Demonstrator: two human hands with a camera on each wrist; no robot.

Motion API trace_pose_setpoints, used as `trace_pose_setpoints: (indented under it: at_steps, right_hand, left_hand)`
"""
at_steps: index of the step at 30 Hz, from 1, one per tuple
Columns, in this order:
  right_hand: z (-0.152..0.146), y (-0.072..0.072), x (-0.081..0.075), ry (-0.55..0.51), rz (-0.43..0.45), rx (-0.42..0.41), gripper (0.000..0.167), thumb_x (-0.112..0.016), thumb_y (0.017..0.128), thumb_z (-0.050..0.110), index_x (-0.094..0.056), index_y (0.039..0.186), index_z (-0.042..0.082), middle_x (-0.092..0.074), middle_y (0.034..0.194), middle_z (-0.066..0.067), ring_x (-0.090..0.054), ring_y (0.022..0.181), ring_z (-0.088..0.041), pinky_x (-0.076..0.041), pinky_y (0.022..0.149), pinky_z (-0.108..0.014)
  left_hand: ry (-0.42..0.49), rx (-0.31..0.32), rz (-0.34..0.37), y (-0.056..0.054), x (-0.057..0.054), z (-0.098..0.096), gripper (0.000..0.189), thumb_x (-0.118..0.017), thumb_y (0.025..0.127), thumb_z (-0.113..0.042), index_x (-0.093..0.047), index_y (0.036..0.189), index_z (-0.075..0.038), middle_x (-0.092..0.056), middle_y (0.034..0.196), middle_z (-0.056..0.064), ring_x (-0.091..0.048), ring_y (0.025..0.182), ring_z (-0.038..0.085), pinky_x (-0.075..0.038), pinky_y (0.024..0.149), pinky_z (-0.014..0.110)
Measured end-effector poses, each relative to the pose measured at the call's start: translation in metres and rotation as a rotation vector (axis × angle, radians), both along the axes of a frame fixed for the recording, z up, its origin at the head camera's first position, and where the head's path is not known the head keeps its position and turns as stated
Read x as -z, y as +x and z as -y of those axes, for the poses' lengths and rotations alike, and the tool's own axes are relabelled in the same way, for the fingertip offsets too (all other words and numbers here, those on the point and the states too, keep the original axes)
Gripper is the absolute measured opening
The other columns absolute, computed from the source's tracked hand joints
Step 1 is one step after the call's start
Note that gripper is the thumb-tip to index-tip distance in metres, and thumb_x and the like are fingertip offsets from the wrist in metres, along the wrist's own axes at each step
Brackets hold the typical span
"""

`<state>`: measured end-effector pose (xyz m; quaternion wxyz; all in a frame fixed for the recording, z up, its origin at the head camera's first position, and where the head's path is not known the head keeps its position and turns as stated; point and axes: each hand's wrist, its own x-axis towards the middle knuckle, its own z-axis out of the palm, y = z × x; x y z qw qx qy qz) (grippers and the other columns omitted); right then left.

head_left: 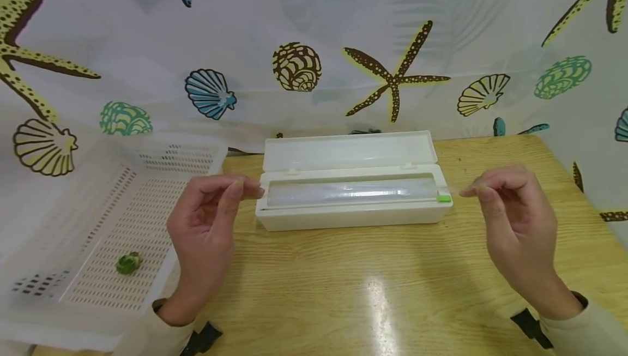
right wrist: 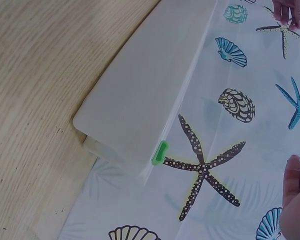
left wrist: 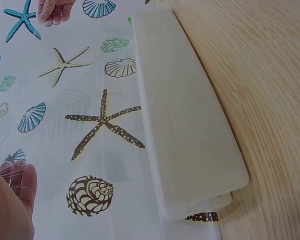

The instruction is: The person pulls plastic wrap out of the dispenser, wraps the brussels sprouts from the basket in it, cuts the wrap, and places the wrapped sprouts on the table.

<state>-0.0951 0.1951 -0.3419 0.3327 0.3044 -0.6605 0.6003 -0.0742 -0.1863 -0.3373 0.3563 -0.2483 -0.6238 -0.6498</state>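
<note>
A long white cling film dispenser box (head_left: 353, 218) stands on the table with its lid (head_left: 348, 151) tipped back. Inside it lies a roll of cling film (head_left: 350, 191), and a green slide cutter (head_left: 444, 198) sits at its right end. My left hand (head_left: 208, 230) is by the box's left end and pinches clear cling film (left wrist: 11, 174) between thumb and fingers. Off the right end, my right hand (head_left: 520, 225) pinches film in the same way, with a clear bit showing at its fingertips. The film between the hands is nearly invisible.
On the left stands a white perforated plastic basket (head_left: 169, 274) with a small green leafy vegetable (head_left: 128, 263) inside. A wooden table (head_left: 314, 290) lies under everything. Behind it hangs a cloth (head_left: 255, 29) printed with shells and starfish.
</note>
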Motion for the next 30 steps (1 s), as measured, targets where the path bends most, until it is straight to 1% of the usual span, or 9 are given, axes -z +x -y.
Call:
trace_pose_setpoints:
  at_steps: [2, 6, 9, 14, 16, 19, 24, 27, 30]
  right_hand:
    - [0.000, 0.002, 0.001, -0.026, -0.004, -0.030, 0.029, -0.062, 0.110, -0.002, -0.050, 0.100, -0.027, -0.061, 0.105, -0.017, -0.065, 0.097, -0.020, -0.055, 0.087, -0.020]
    - [0.000, 0.008, 0.004, -0.061, 0.000, -0.086, 0.028, -0.062, 0.109, -0.005, -0.048, 0.098, -0.027, -0.059, 0.109, -0.018, -0.063, 0.102, -0.024, -0.057, 0.093, -0.023]
    - [-0.001, 0.013, 0.006, -0.047, 0.007, -0.085, 0.027, -0.061, 0.109, -0.005, -0.049, 0.099, -0.027, -0.060, 0.109, -0.018, -0.064, 0.105, -0.024, -0.058, 0.094, -0.024]
    - [-0.003, 0.023, 0.010, -0.036, 0.022, -0.107, 0.028, -0.061, 0.109, -0.004, -0.049, 0.099, -0.027, -0.062, 0.110, -0.019, -0.067, 0.108, -0.024, -0.057, 0.096, -0.023]
    - [-0.004, 0.028, 0.011, -0.007, 0.041, -0.106, 0.028, -0.060, 0.110, -0.004, -0.049, 0.100, -0.027, -0.063, 0.111, -0.018, -0.069, 0.111, -0.024, -0.057, 0.096, -0.023]
    - [-0.006, 0.035, 0.015, 0.033, 0.070, -0.133, 0.022, -0.056, 0.110, -0.007, -0.050, 0.101, -0.026, -0.064, 0.114, -0.018, -0.070, 0.116, -0.024, -0.056, 0.098, -0.023]
    - [-0.009, 0.044, 0.025, 0.083, 0.091, -0.202, 0.017, -0.055, 0.110, -0.008, -0.052, 0.102, -0.024, -0.063, 0.115, -0.019, -0.069, 0.119, -0.024, -0.056, 0.101, -0.024]
    - [-0.012, 0.049, 0.034, 0.152, 0.120, -0.201, 0.016, -0.055, 0.111, -0.007, -0.055, 0.103, -0.020, -0.064, 0.114, -0.017, -0.069, 0.117, -0.022, -0.055, 0.100, -0.023]
    - [-0.016, 0.054, 0.044, 0.274, 0.150, -0.163, 0.013, -0.055, 0.113, -0.003, -0.059, 0.104, -0.011, -0.067, 0.113, -0.011, -0.070, 0.114, -0.018, -0.056, 0.095, -0.019]
  left_hand:
    - [-0.016, -0.013, -0.004, 0.001, 0.000, 0.000, 0.023, -0.066, 0.108, 0.001, -0.060, 0.107, 0.023, -0.075, 0.103, 0.022, -0.077, 0.090, 0.025, -0.063, 0.087, 0.032]
    - [-0.033, -0.021, -0.025, 0.002, 0.002, 0.002, 0.014, -0.063, 0.107, 0.008, -0.062, 0.107, 0.022, -0.076, 0.103, 0.022, -0.077, 0.090, 0.024, -0.063, 0.086, 0.031]
    - [-0.019, 0.012, -0.050, 0.004, 0.003, 0.002, 0.010, -0.062, 0.106, 0.012, -0.062, 0.106, 0.022, -0.076, 0.102, 0.023, -0.077, 0.093, 0.024, -0.062, 0.088, 0.031]
    - [-0.004, 0.057, -0.081, 0.008, 0.006, 0.002, 0.013, -0.063, 0.106, 0.011, -0.061, 0.103, 0.023, -0.078, 0.101, 0.021, -0.077, 0.097, 0.025, -0.061, 0.089, 0.029]
    - [-0.008, 0.065, -0.089, 0.011, 0.007, 0.002, 0.013, -0.063, 0.106, 0.011, -0.061, 0.103, 0.023, -0.078, 0.102, 0.021, -0.077, 0.098, 0.025, -0.061, 0.090, 0.028]
    - [-0.027, 0.066, -0.089, 0.015, 0.010, 0.003, 0.013, -0.062, 0.106, 0.011, -0.060, 0.102, 0.023, -0.078, 0.103, 0.020, -0.077, 0.099, 0.025, -0.060, 0.091, 0.028]
    - [-0.056, 0.080, -0.090, 0.021, 0.014, 0.006, 0.014, -0.063, 0.106, 0.010, -0.060, 0.101, 0.024, -0.076, 0.103, 0.023, -0.076, 0.102, 0.024, -0.060, 0.092, 0.028]
    - [-0.057, 0.105, -0.103, 0.023, 0.015, 0.007, 0.015, -0.064, 0.106, 0.010, -0.060, 0.101, 0.024, -0.075, 0.103, 0.024, -0.076, 0.105, 0.025, -0.060, 0.094, 0.028]
    - [-0.049, 0.135, -0.124, 0.024, 0.015, 0.007, 0.014, -0.063, 0.105, 0.012, -0.061, 0.101, 0.024, -0.076, 0.104, 0.025, -0.077, 0.107, 0.025, -0.059, 0.095, 0.028]
